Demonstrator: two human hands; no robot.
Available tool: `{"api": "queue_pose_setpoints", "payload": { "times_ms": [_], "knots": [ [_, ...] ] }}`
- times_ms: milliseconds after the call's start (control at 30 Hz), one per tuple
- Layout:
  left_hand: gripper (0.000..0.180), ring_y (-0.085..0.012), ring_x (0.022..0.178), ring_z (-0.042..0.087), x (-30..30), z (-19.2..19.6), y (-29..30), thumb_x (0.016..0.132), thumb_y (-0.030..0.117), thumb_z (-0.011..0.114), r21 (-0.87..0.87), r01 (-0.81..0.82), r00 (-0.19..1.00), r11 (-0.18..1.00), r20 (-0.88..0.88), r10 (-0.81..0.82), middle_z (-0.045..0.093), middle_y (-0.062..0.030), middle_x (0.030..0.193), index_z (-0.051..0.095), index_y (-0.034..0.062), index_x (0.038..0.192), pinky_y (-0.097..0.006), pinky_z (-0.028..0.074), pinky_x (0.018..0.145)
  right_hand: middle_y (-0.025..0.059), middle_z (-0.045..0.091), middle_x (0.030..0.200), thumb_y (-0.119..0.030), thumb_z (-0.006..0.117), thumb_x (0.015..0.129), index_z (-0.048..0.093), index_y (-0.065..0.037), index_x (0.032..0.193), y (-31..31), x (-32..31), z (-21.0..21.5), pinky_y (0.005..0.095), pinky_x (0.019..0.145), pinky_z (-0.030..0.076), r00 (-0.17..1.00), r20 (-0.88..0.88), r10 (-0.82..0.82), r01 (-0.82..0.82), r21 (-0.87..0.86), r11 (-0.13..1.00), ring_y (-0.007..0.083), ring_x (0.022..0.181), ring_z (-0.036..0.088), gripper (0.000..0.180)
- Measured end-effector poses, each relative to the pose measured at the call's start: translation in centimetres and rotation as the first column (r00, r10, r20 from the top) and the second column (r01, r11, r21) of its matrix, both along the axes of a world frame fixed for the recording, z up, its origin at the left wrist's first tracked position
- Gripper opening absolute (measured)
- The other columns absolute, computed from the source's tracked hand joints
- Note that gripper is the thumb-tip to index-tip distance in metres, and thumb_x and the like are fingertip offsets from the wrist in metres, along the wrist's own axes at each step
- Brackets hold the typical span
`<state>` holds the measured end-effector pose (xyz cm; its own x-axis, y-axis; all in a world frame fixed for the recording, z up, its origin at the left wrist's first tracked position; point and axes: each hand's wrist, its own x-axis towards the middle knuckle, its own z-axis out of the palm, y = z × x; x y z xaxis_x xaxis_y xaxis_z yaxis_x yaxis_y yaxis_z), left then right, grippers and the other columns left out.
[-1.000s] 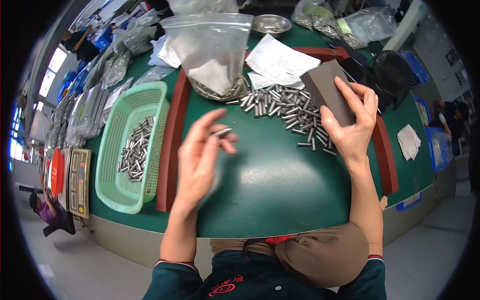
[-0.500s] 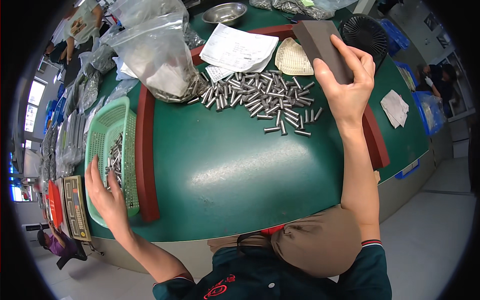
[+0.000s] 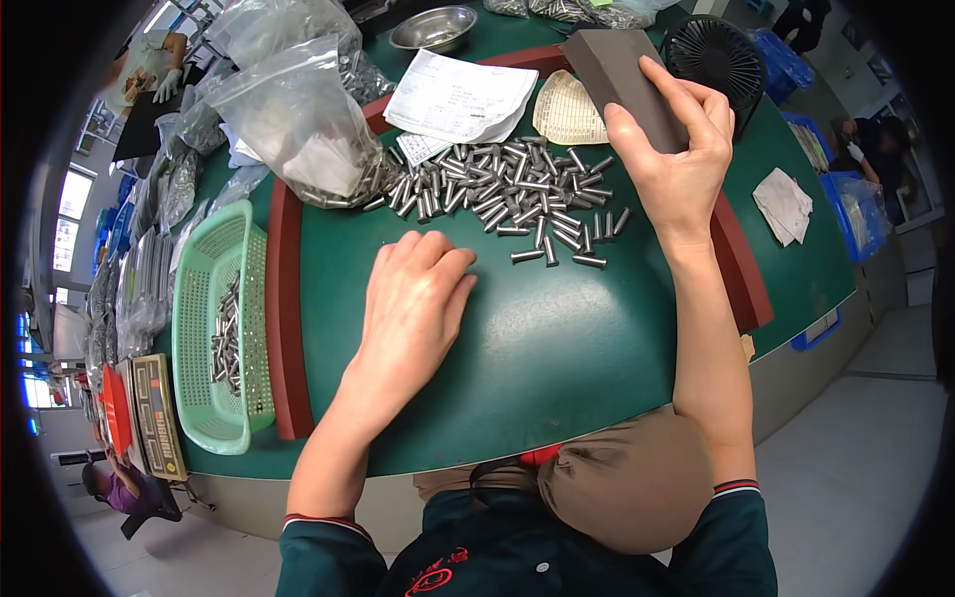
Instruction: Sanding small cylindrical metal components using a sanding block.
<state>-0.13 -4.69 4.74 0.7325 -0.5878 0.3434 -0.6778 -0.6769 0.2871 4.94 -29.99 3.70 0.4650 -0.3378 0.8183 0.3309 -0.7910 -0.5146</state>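
Observation:
My right hand (image 3: 681, 164) grips a dark grey-brown rectangular block (image 3: 625, 82) with a slanted edge, holding it at the far right of the table beside the pile. A heap of metal rivets (image 3: 507, 189) with flat heads lies along the far side of the green work surface, a few strays nearest me. My left hand (image 3: 416, 298) is over the surface just short of the heap, palm down, fingers loosely bent and thumb a little apart. I see nothing in it, though its fingertips are partly hidden. Some rivets also lie in a light green plastic basket (image 3: 189, 328) at left.
Dark red rails (image 3: 286, 328) border the work surface. Beyond the heap are papers (image 3: 460, 98), a yellowish tag (image 3: 570, 111), a clear bag (image 3: 308, 129) of metal parts, a steel bowl (image 3: 434, 28) and a black fan (image 3: 714, 62). A crumpled cloth (image 3: 784, 206) lies at right.
My left hand has left the green basket and moved right, across the rail to near the rivet heap. Its fingers have bent more. The right hand still holds the block, with little shift.

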Motion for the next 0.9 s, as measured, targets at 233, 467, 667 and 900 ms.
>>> {"api": "queue_pose_setpoints", "payload": {
  "times_ms": [233,467,667,900],
  "knots": [
    [0.014,-0.0292,0.082,0.054,1.1,-0.9,-1.7,0.077,0.002,0.070,0.030,0.048,0.999,0.998,-0.023,-0.047,0.058,-0.0109,0.084,0.066,0.0004,0.091,-0.039,0.042,0.074,0.0105,0.057,0.098,-0.030,0.079,0.059,0.075,-0.010,0.103,0.0,-0.1,0.3,0.0405,0.088,0.045,0.999,0.044,-0.005,0.005,-0.010,1.000,0.0265,0.095,0.054,0.049],
    [0.016,-0.0295,0.082,0.055,1.5,-1.5,-2.7,0.077,0.004,0.071,0.016,0.067,0.997,0.998,-0.045,-0.066,0.058,-0.0110,0.084,0.067,0.0002,0.091,-0.040,0.043,0.075,0.0108,0.056,0.098,-0.030,0.079,0.058,0.075,-0.010,0.102,0.1,-0.1,0.3,0.0411,0.088,0.045,0.999,0.047,0.001,-0.001,0.003,1.000,0.0273,0.095,0.054,0.048],
    [0.018,-0.0301,0.084,0.055,1.7,-2.4,-2.9,0.076,0.006,0.072,0.003,0.055,0.994,0.998,-0.096,-0.055,0.059,-0.0119,0.084,0.067,0.0001,0.092,-0.040,0.043,0.077,0.0088,0.058,0.101,-0.024,0.078,0.066,0.074,-0.010,0.110,0.2,-0.6,0.4,0.0340,0.083,0.047,0.999,0.028,-0.018,0.020,-0.084,0.996,0.0220,0.096,0.053,0.046],
    [0.013,-0.0305,0.078,0.058,2.0,-3.0,-2.3,0.077,0.006,0.070,-0.115,0.018,0.983,0.993,-0.181,-0.039,0.060,-0.0124,0.080,0.067,-0.0005,0.088,-0.040,0.046,0.071,0.0104,0.056,0.098,-0.030,0.079,0.059,0.075,-0.010,0.102,0.7,0.0,0.3,0.0412,0.086,0.045,0.999,0.046,0.017,-0.016,-0.036,0.999,0.0269,0.094,0.053,0.048]
  ]
}}
